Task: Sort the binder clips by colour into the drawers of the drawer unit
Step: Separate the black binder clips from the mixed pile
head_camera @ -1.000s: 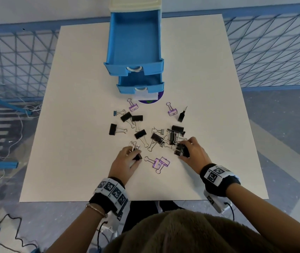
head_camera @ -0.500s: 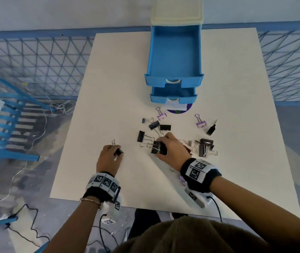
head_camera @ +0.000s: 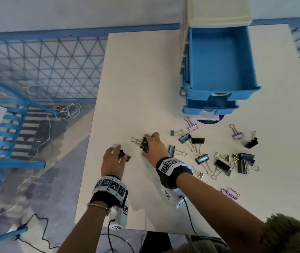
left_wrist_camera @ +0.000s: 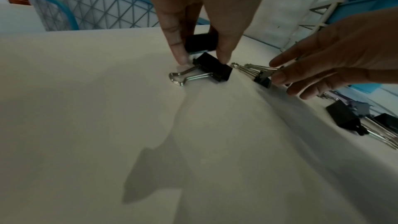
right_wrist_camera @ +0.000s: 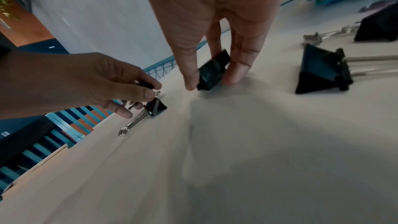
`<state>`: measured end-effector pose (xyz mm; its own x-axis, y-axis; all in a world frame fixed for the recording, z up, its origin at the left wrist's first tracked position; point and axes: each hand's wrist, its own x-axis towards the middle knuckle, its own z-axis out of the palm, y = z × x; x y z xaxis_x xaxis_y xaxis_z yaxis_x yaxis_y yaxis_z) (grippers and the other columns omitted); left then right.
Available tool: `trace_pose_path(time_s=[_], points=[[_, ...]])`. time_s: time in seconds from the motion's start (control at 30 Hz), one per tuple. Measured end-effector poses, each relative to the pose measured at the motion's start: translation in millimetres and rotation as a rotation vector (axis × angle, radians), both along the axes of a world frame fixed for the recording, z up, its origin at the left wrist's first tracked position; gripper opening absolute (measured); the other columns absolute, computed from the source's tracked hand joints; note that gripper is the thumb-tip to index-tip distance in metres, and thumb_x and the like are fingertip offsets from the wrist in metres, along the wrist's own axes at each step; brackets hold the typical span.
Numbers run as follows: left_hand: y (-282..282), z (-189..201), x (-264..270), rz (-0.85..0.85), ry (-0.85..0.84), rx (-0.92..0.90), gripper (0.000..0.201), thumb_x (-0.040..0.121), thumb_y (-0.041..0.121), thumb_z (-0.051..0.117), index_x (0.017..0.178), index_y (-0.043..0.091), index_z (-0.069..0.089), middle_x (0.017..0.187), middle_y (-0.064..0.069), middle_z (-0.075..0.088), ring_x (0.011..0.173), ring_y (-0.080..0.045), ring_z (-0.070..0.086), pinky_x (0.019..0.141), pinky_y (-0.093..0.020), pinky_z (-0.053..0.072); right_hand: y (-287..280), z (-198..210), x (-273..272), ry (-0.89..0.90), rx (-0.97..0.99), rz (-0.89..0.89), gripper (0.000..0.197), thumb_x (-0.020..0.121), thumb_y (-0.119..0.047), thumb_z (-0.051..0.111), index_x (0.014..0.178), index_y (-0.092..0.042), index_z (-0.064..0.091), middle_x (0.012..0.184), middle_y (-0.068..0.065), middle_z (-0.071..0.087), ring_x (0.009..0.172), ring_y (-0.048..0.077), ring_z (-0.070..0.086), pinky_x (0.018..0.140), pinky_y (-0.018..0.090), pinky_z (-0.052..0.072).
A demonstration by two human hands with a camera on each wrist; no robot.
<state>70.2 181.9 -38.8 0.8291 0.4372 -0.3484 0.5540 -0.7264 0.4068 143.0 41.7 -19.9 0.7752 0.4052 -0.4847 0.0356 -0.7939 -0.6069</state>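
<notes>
Both hands work at the white desk's [head_camera: 145,70] left side, the left hand [head_camera: 111,161] pinching a small black binder clip [head_camera: 125,156], the right hand [head_camera: 155,147] gripping a larger black binder clip [head_camera: 144,144], while the open blue plastic drawers [head_camera: 220,92] lie well apart, ahead and rightward, nearer the right hand.

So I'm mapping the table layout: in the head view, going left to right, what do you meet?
Left hand → right hand → small blue clip → lone purple clip → lone black clip, with the drawer unit behind.
</notes>
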Motion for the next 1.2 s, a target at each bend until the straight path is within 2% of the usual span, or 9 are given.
trace_pose_path(time_s=[0.1,0.23,0.4,0.67,0.77,0.87,1.03,1.13,1.2], points=[[-3.1,1.0,2.1,-0.020,0.023,0.046,0.050,0.091,0.026,0.053,0.136,0.011,0.038,0.143,-0.021,0.036,0.129,-0.039,0.036,0.103,-0.048,0.038,-11.1,8.4,-3.9,-0.040,0.040,-0.022,0.062,0.084,-0.021,0.062,0.137,-0.013,0.031,0.140,0.016,0.028,0.106,0.036,0.056,0.091,0.042,0.049],[-29.0,8.8,1.7,-0.198,-0.111,0.104,0.050,0.087,0.032,0.049,0.131,0.008,0.044,0.140,-0.027,0.040,0.128,-0.043,0.039,0.105,-0.055,0.036,-63.5,16.5,-5.6,-0.166,0.018,-0.071,0.050,0.085,-0.029,0.060,0.130,-0.015,0.044,0.133,0.013,0.043,0.112,0.031,0.051,0.090,0.039,0.047],[-92.2,23.2,6.9,-0.442,-0.099,-0.068,0.049,0.089,0.015,0.050,0.136,0.017,0.036,0.149,-0.008,0.028,0.131,-0.025,0.038,0.095,-0.038,0.049,-143.4,8.5,-10.1,-0.254,-0.175,-0.141,0.048,0.077,-0.028,0.069,0.118,-0.010,0.055,0.116,0.018,0.053,0.105,0.037,0.052,0.086,0.043,0.047],[-142.9,13.2,34.7,-0.677,0.053,0.111,0.058,0.088,0.013,0.052,0.140,0.013,0.026,0.148,-0.010,0.029,0.134,-0.026,0.028,0.105,-0.035,0.036,-170.6,-6.2,-19.4,-0.153,-0.284,-0.134,0.050,0.078,-0.036,0.066,0.119,-0.013,0.048,0.117,0.012,0.052,0.109,0.030,0.049,0.092,0.039,0.041],[-145.4,7.4,39.5,-0.761,-0.013,0.254,0.060,0.054,0.020,0.085,0.109,0.012,0.061,0.106,-0.006,0.066,0.099,-0.023,0.061,0.074,-0.024,0.054,-170.7,-7.1,-20.0,-0.139,-0.255,-0.116,0.037,0.082,-0.026,0.061,0.114,-0.011,0.051,0.113,0.013,0.054,0.105,0.032,0.052,0.089,0.038,0.041],[-142.9,-4.1,36.6,-0.775,-0.026,0.325,0.050,0.030,0.016,0.089,0.076,0.017,0.069,0.072,0.002,0.068,0.081,-0.016,0.050,0.048,-0.016,0.050,-174.1,-2.9,-18.3,-0.122,-0.185,-0.157,0.033,0.080,-0.016,0.059,0.111,-0.007,0.054,0.109,0.017,0.053,0.095,0.038,0.057,0.083,0.039,0.043],[-146.6,4.7,26.2,-0.702,-0.018,0.282,0.043,0.040,0.025,0.088,0.076,0.015,0.069,0.071,-0.002,0.066,0.071,-0.021,0.064,0.050,-0.020,0.051,-177.5,9.8,3.3,-0.180,-0.060,-0.300,0.039,0.081,-0.018,0.061,0.118,-0.008,0.051,0.114,0.019,0.048,0.089,0.037,0.059,0.078,0.036,0.048],[-153.2,12.7,26.6,-0.524,0.065,0.099,0.036,0.080,0.020,0.062,0.114,0.008,0.056,0.112,-0.015,0.054,0.105,-0.028,0.053,0.070,-0.034,0.051,-169.2,7.9,22.1,-0.197,-0.098,-0.211,0.044,0.082,-0.014,0.057,0.125,-0.012,0.046,0.116,0.020,0.045,0.093,0.038,0.057,0.080,0.040,0.049],[-156.3,15.2,31.9,-0.458,0.071,0.069,0.041,0.087,0.021,0.052,0.126,0.010,0.046,0.122,-0.015,0.045,0.109,-0.028,0.050,0.074,-0.038,0.050,-162.8,3.3,30.6,-0.187,-0.166,-0.142,0.044,0.083,-0.013,0.055,0.127,-0.015,0.046,0.116,0.021,0.044,0.096,0.039,0.055,0.081,0.043,0.049]])
